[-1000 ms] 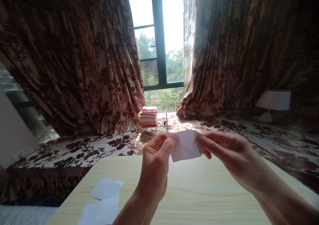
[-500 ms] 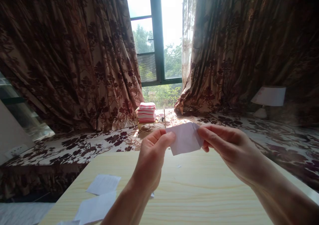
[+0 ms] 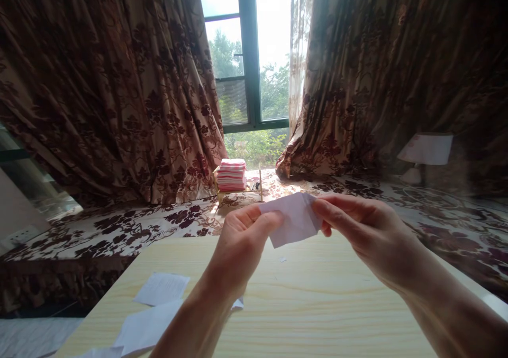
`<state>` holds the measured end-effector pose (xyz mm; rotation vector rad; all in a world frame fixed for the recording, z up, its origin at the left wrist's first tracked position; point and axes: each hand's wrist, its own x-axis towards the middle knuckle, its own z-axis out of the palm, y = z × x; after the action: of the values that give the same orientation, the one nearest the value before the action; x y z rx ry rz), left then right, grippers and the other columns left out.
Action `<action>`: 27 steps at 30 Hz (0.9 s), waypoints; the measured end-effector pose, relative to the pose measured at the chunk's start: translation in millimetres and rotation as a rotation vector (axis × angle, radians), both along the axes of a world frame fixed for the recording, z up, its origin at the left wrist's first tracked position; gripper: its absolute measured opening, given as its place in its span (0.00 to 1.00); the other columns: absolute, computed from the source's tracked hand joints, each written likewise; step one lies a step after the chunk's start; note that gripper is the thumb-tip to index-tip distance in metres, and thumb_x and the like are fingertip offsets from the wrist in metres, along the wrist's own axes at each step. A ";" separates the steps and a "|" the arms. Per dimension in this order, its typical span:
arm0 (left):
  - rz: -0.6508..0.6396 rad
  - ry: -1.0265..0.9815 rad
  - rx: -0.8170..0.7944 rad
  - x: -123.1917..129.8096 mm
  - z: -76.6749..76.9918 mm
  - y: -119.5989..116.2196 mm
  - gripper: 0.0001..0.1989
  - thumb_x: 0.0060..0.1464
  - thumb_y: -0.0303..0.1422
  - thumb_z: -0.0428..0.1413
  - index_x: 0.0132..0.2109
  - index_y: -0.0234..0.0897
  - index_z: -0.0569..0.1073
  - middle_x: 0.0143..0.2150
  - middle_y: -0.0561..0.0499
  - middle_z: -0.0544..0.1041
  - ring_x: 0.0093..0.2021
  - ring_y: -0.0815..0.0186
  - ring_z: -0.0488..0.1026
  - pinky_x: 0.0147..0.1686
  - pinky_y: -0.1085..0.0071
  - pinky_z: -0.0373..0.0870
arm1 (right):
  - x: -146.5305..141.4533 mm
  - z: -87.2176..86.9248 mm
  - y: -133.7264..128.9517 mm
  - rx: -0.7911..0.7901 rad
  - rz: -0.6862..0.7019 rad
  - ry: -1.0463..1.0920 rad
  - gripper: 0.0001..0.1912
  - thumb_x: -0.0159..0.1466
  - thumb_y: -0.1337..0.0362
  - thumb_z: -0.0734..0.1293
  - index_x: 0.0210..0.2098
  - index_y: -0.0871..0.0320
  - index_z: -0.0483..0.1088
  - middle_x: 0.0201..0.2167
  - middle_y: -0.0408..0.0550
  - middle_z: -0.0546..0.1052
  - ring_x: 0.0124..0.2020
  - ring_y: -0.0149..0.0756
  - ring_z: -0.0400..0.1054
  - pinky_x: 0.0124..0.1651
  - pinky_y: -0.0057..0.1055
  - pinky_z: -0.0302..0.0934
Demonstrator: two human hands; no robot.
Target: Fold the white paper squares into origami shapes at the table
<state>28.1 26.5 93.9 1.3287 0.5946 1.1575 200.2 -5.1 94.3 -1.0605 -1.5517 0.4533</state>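
A small white piece of paper [image 3: 296, 219] is held up above the far part of the pale wooden table [image 3: 317, 300]. My left hand [image 3: 246, 236] pinches its left side, thumb on the near face. At the right edge, my right hand [image 3: 359, 223] grips it between thumb and fingers, where the paper looks folded or creased. On the table to the left lie a paper sheet [image 3: 162, 288] and a larger one [image 3: 148, 326]. A small scrap [image 3: 238, 303] shows beside my left forearm, and a tiny scrap [image 3: 283, 259] lies below the held paper.
Beyond the table, a ledge with floral cloth [image 3: 151, 223] bears a stack of pink and white cloths [image 3: 231, 175] and, at the right, a lamp [image 3: 426, 149]. Floral curtains [image 3: 159, 93] hang beside the window [image 3: 250, 56].
My left thumb has moved slightly right across the paper. The view has shifted a little, showing more of the scrap by my left forearm. Both hands still hold the paper.
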 end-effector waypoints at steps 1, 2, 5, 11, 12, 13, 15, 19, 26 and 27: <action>0.038 0.017 0.009 -1.7 0.3 1.5 0.08 0.54 0.31 0.58 0.34 0.35 0.82 0.27 0.52 0.78 0.30 0.72 0.69 0.33 0.77 0.65 | 0.6 0.7 -0.8 -0.001 -0.007 -0.005 0.17 0.62 0.54 0.65 0.22 0.56 0.74 0.17 0.41 0.69 0.21 0.28 0.61 0.23 0.24 0.55; 0.072 0.028 0.019 -3.1 0.7 2.6 0.08 0.53 0.33 0.58 0.33 0.36 0.82 0.27 0.53 0.78 0.30 0.72 0.68 0.33 0.77 0.64 | 1.0 1.0 -1.3 -0.001 -0.017 -0.009 0.17 0.62 0.54 0.65 0.22 0.56 0.74 0.17 0.41 0.69 0.21 0.28 0.61 0.23 0.24 0.55; 0.072 0.041 0.037 -3.7 1.3 3.0 0.07 0.53 0.34 0.59 0.35 0.37 0.81 0.28 0.53 0.78 0.30 0.72 0.69 0.34 0.77 0.65 | 0.8 -0.7 -0.4 -0.002 -0.050 -0.002 0.17 0.61 0.53 0.67 0.22 0.56 0.75 0.17 0.41 0.69 0.21 0.28 0.61 0.22 0.24 0.55; -0.040 0.037 0.071 2.6 -2.1 -0.5 0.07 0.51 0.30 0.61 0.39 0.37 0.81 0.32 0.52 0.81 0.33 0.71 0.73 0.39 0.74 0.67 | -0.6 -7.3 3.2 -0.033 -0.053 0.143 0.17 0.59 0.50 0.68 0.25 0.56 0.76 0.17 0.41 0.70 0.22 0.27 0.62 0.25 0.24 0.56; -0.004 0.029 0.074 3.0 -2.8 0.2 0.06 0.51 0.30 0.61 0.38 0.37 0.81 0.31 0.52 0.80 0.33 0.71 0.73 0.39 0.74 0.67 | -0.2 -7.4 2.7 -0.047 -0.037 0.133 0.17 0.59 0.50 0.68 0.25 0.56 0.76 0.18 0.41 0.71 0.22 0.27 0.62 0.25 0.24 0.56; 0.036 0.016 0.068 3.2 -3.4 1.1 0.06 0.52 0.31 0.61 0.37 0.36 0.81 0.31 0.52 0.80 0.32 0.71 0.72 0.38 0.74 0.67 | 0.3 -7.2 2.0 -0.068 -0.013 0.109 0.17 0.59 0.50 0.69 0.24 0.57 0.76 0.18 0.41 0.71 0.23 0.27 0.62 0.25 0.24 0.56; 0.097 -0.042 0.034 3.7 -4.1 2.8 0.05 0.52 0.32 0.61 0.36 0.36 0.81 0.30 0.52 0.80 0.31 0.71 0.72 0.36 0.74 0.67 | 0.4 -6.7 0.6 -0.115 0.047 0.056 0.17 0.57 0.51 0.71 0.23 0.57 0.75 0.18 0.41 0.70 0.23 0.27 0.61 0.25 0.24 0.55; 0.086 -0.151 0.018 8.3 -6.5 1.3 0.04 0.52 0.32 0.62 0.34 0.36 0.80 0.31 0.52 0.81 0.34 0.72 0.73 0.39 0.76 0.67 | -5.7 -9.1 1.6 -0.132 0.048 0.109 0.16 0.57 0.51 0.71 0.22 0.58 0.74 0.16 0.40 0.67 0.19 0.25 0.57 0.21 0.24 0.51; 0.059 -0.164 0.056 16.1 -12.5 -1.2 0.03 0.53 0.28 0.61 0.33 0.36 0.81 0.28 0.54 0.79 0.31 0.74 0.71 0.36 0.79 0.68 | -16.6 -12.7 2.0 -0.156 0.058 0.068 0.17 0.58 0.51 0.69 0.22 0.58 0.75 0.18 0.42 0.70 0.19 0.26 0.59 0.20 0.24 0.53; 0.063 -0.157 0.055 15.6 -12.1 -0.5 0.03 0.52 0.28 0.61 0.32 0.36 0.81 0.27 0.54 0.79 0.30 0.74 0.70 0.35 0.78 0.68 | -15.8 -11.4 0.9 -0.141 0.051 0.044 0.17 0.58 0.51 0.69 0.23 0.58 0.76 0.18 0.42 0.71 0.20 0.27 0.60 0.21 0.24 0.55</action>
<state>43.7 26.0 81.7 1.2596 0.4958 1.3245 184.4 -4.2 82.9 -1.1126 -1.5283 0.6250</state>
